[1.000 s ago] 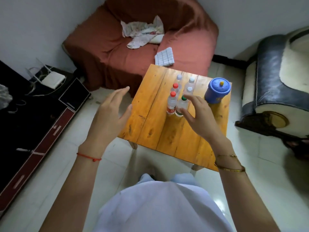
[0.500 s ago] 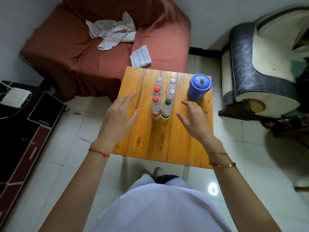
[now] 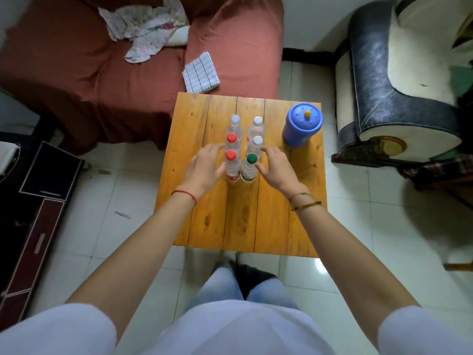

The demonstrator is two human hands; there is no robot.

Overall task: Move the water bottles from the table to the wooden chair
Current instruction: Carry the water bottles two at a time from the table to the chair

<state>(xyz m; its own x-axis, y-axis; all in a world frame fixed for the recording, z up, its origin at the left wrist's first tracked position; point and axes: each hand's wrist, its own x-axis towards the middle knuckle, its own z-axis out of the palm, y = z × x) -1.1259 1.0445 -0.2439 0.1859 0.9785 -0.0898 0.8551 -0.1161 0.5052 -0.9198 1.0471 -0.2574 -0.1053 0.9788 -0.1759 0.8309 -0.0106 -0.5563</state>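
Head view, looking down on a small wooden bench (image 3: 276,206) on a pale tiled floor (image 3: 358,239).

Water bottles: six clear bottles stand upright in two close columns of three, near the bench's middle.
- Left column, far to near: white-capped bottle (image 3: 235,124), red-capped bottle (image 3: 232,139), nearest red-capped bottle (image 3: 231,166).
- Right column, far to near: white cap (image 3: 257,124), second white cap (image 3: 257,143), green-capped bottle (image 3: 250,167).
- All six are on the bench; none lifted.

Left hand (image 3: 204,167): fingers relaxed and slightly spread, at the left flank of the nearest red-capped bottle. The thumb lies against or just beside that bottle; contact cannot be confirmed. Nothing grasped. Red string bracelet (image 3: 184,194) at the wrist.

Right hand (image 3: 275,167): fingers loosely bent, at the right flank of the green-capped bottle, thumb tip at or just beside it. Not closed round anything. Thin gold bangles (image 3: 304,201) on the wrist.

Other items: a blue lidded container (image 3: 302,128) with a yellow knob stands at the far right corner of the bench, apart from the bottles. Beyond the bench, a seat under a rust-red cover (image 3: 89,80) carries a crumpled cloth (image 3: 146,29) and a folded checked towel (image 3: 201,73). At right, a dark-and-cream armchair (image 3: 384,85).
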